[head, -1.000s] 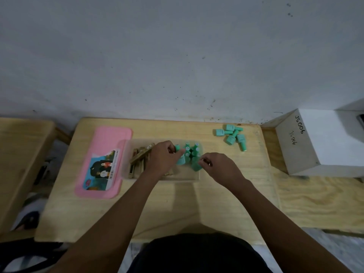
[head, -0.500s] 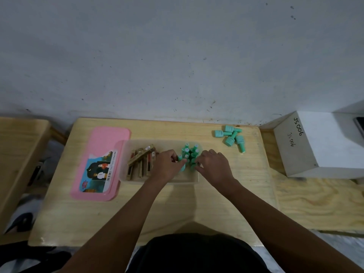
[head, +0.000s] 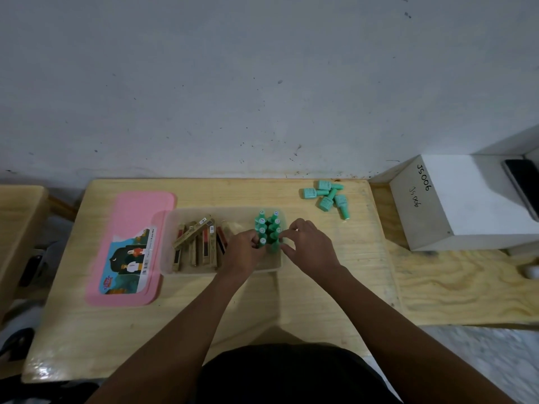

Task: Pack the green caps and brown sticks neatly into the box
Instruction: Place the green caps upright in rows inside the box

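My left hand (head: 245, 250) and right hand (head: 310, 246) pinch upright caps (head: 269, 228) at the box's (head: 204, 271) 3 o'clock end; uneven squeezing could topple them onto the sticks (head: 204, 243).

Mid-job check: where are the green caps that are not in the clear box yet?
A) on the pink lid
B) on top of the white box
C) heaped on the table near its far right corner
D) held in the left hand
C: the loose green caps lie in a heap on the table near its far right corner, apart from the clear box, where the left hand and right hand pinch the upright caps.
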